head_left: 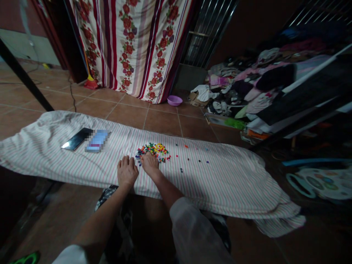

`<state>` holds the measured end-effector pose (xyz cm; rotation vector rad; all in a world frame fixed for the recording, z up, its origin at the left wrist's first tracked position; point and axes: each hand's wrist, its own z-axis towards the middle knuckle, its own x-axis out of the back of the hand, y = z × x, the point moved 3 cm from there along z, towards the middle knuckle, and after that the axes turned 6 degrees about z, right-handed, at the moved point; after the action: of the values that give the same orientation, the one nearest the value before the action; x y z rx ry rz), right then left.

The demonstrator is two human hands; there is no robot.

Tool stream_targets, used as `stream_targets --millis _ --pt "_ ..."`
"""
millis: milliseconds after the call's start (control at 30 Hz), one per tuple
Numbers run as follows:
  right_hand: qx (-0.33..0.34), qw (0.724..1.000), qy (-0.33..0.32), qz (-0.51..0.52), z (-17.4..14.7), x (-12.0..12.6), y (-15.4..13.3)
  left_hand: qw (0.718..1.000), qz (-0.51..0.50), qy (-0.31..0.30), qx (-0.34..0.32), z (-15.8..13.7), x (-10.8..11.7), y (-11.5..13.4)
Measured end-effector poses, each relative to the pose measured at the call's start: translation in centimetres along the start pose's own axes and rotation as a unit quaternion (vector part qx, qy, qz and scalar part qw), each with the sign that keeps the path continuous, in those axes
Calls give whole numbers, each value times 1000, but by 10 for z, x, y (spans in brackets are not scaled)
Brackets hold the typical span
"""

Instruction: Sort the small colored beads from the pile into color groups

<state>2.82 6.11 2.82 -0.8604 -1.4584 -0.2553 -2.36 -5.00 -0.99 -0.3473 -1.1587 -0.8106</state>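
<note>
A heap of small coloured pieces [158, 147], in red, yellow, green, orange, white and dark blue, lies on a striped cloth [220, 183]. My right hand [150, 163] reaches into the near side of this heap, its fingers bent down and drawn together; whatever they pinch is hidden behind the hand. Just left of the heap, my left hand [128, 171] rests palm down on the cloth with its fingers stretched forward. Several single pieces sit spread out to the right, among them an orange one [186, 146] and two grey ones [181, 170] close together.
A dark shiny tablet or phone [77, 139] and a blurred-out phone [96, 141] lie left on the cloth. Beyond are a floral curtain [132, 47], a purple basin [175, 100] and a red broom [91, 83]. Heaped clothes [247, 80] fill the right, above a children's plastic item [324, 183].
</note>
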Motion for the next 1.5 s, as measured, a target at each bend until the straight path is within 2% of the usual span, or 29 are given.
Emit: stream_targets --millis 167,333,467,667,900,1067,1233,1500 --pt "13 1000 3 17 3 0 2 1000 8 4 -2 0 -1 -1" --pt "15 994 49 95 -2 0 13 1000 10 2 -4 0 -1 -1" --pt "25 978 75 192 -2 -5 22 1000 5 0 -5 0 0 -1" --pt "-18 947 104 304 -4 -12 39 1000 11 5 -5 0 1 -1" --pt "-22 931 141 335 -18 -12 68 1000 11 4 -7 -1 7 1" --pt "-32 935 191 298 -34 4 100 1000 6 14 -8 -2 9 2" --pt "-62 935 240 253 -55 23 146 1000 21 8 -10 -2 13 3" --pt "-184 899 310 251 -82 36 234 1000 24 -2 -8 -2 14 3"
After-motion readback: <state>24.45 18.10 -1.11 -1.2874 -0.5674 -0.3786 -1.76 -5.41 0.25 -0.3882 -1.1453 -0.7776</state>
